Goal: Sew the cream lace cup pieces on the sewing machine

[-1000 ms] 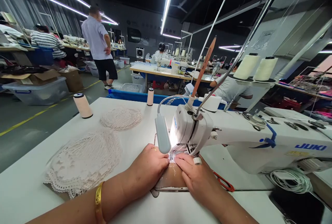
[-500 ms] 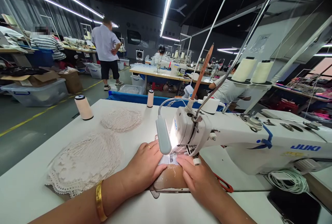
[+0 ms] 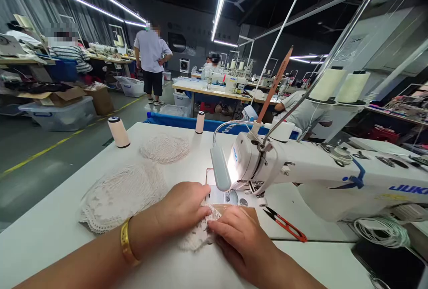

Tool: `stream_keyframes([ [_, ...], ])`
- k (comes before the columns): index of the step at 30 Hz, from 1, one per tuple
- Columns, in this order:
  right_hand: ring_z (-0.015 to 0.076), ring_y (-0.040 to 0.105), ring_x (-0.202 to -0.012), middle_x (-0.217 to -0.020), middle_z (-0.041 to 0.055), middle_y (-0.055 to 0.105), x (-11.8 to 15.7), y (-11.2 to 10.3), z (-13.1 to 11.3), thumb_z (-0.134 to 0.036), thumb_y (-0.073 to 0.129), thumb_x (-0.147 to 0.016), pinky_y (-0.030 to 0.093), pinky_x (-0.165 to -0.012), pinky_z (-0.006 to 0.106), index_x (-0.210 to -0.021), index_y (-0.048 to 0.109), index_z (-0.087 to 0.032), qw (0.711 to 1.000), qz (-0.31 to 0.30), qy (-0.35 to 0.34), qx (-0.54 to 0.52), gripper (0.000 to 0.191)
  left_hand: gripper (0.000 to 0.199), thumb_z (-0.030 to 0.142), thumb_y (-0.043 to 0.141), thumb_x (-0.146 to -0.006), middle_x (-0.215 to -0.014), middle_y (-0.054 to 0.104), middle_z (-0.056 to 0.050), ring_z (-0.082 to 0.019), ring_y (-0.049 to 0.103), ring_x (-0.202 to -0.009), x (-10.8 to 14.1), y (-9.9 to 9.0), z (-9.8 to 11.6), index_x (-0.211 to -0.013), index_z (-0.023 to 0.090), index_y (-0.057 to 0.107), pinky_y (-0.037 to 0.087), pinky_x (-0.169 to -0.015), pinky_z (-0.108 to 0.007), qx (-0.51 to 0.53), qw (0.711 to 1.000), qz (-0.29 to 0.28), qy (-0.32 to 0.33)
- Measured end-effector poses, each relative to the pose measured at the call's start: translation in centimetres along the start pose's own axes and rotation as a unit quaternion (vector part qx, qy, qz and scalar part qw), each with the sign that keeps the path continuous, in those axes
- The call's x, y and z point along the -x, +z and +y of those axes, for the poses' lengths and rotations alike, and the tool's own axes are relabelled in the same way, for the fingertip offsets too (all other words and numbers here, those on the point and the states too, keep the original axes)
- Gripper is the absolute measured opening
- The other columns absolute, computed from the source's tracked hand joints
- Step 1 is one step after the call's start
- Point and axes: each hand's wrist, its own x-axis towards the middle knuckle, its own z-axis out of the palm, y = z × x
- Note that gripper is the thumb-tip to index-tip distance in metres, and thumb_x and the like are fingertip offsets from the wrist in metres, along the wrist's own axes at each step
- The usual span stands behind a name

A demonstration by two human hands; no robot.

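A piece of white lace (image 3: 197, 237) is pinched in both hands just in front of the sewing machine (image 3: 249, 159). My left hand (image 3: 187, 202) has thumb and fingers closed on its upper edge, near the lit needle plate (image 3: 216, 194). On the other side my right hand (image 3: 239, 235) grips the lace with fingertips bent over it. A brown flat piece (image 3: 250, 212) lies on the machine bed, partly hidden behind the right hand. Red-handled thread snips (image 3: 287, 226) rest to the right of that hand.
Two piles of lace pieces (image 3: 120, 195) lie on the white table at left. Thread cones (image 3: 118, 133) stand along its back edge. A pencil (image 3: 276, 84) sticks up from the machine head. A coiled white cable (image 3: 383, 233) sits at right. Other people work or stand behind.
Both hands have come back from under the needle area toward me, now pinching lace between them. The snips are more fully uncovered. The whole view has shifted slightly.
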Motion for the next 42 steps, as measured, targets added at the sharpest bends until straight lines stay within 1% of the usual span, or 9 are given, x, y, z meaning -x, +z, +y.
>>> stream_keyframes([
  [2,0.0224,0.062,-0.09,-0.1,0.0027,0.072,0.3,0.0,0.2,-0.008,0.057,-0.103,0.047,-0.078,0.035,-0.133,0.061,-0.027,1.0,0.0,0.003,0.005,0.036,0.009,0.024,0.061,-0.091,-0.08,0.066,-0.002,-0.024,0.062,-0.075,0.5,-0.3,0.5,-0.084,0.023,0.055,0.031,-0.062,-0.034,-0.018,0.998,-0.033,-0.043],
  [6,0.0204,0.056,-0.085,-0.091,0.0005,0.062,0.8,-0.2,0.6,-0.005,0.055,-0.1,0.042,-0.075,0.032,-0.108,0.066,-0.028,0.999,-0.003,0.039,0.01,0.026,0.015,0.015,0.062,-0.08,-0.092,0.062,-0.004,-0.026,0.059,-0.09,0.8,0.2,1.2,-0.077,0.021,0.049,0.034,-0.07,-0.033,-0.001,1.0,0.001,0.0],
  [13,0.0182,0.056,-0.082,-0.087,-0.002,0.064,0.5,-1.1,0.7,-0.007,0.047,-0.098,0.042,-0.074,0.031,-0.101,0.062,-0.026,0.993,0.007,0.108,-0.048,0.024,0.016,0.016,0.054,-0.069,-0.071,0.045,0.006,-0.017,0.042,-0.07,-0.7,1.4,1.8,-0.077,0.024,0.042,0.03,-0.062,-0.029,0.271,0.961,-0.006,-0.047],
  [17,0.018,0.058,-0.08,-0.086,-0.0019,0.063,0.5,-1.3,0.7,-0.022,0.049,-0.107,0.044,-0.074,0.031,-0.092,0.058,-0.025,0.984,-0.006,0.165,-0.063,0.017,0.017,0.027,0.054,-0.07,-0.076,0.053,0.005,-0.018,0.048,-0.075,-0.8,1.9,2.1,-0.086,0.024,0.05,0.038,-0.068,-0.028,0.36,0.932,0.015,-0.035],
  [20,0.018,0.059,-0.078,-0.085,-0.0017,0.064,0.9,-0.8,0.8,-0.026,0.05,-0.11,0.043,-0.072,0.03,-0.09,0.057,-0.025,0.982,0.011,0.185,-0.045,0.021,0.018,0.034,0.06,-0.074,-0.078,0.06,0.004,-0.02,0.054,-0.078,-0.8,2.5,2.2,-0.088,0.023,0.058,0.04,-0.069,-0.029,0.359,0.932,0.005,-0.045],
  [25,0.0181,0.062,-0.077,-0.088,-0.0014,0.068,1.1,-0.1,0.9,-0.03,0.057,-0.107,0.046,-0.07,0.029,-0.103,0.061,-0.026,0.962,0.052,0.26,-0.073,0.007,0.02,0.038,0.059,-0.081,-0.08,0.067,0.0,-0.022,0.06,-0.084,-0.9,3.5,2.1,-0.077,0.02,0.066,0.043,-0.072,-0.029,0.381,0.924,-0.002,-0.03],
  [31,0.0201,0.064,-0.085,-0.095,0.0023,0.07,0.6,-0.5,0.5,-0.044,0.056,-0.107,0.05,-0.074,0.031,-0.112,0.065,-0.025,0.918,0.04,0.353,-0.175,0.022,0.025,0.041,0.061,-0.088,-0.089,0.078,-0.001,-0.024,0.069,-0.091,-0.6,3.8,2.2,-0.081,0.021,0.075,0.049,-0.079,-0.03,0.405,0.914,0.021,-0.018],
  [37,0.0189,0.062,-0.079,-0.087,0.0009,0.068,0.4,-0.5,0.6,-0.042,0.059,-0.104,0.047,-0.07,0.029,-0.103,0.066,-0.024,0.922,0.057,0.348,-0.16,0.019,0.029,0.042,0.06,-0.096,-0.095,0.081,0.0,-0.023,0.072,-0.094,-0.4,4.4,2.4,-0.091,0.024,0.081,0.05,-0.081,-0.029,0.404,0.914,0.035,0.008],
  [42,0.0172,0.061,-0.072,-0.081,-0.0016,0.067,0.6,-0.2,0.7,-0.036,0.058,-0.105,0.047,-0.068,0.028,-0.1,0.064,-0.025,0.944,0.092,0.302,-0.1,0.014,0.035,0.047,0.058,-0.097,-0.087,0.078,-0.001,-0.022,0.068,-0.085,-0.3,4.6,2.3,-0.085,0.021,0.076,0.046,-0.074,-0.028,0.366,0.929,0.051,0.002],
])
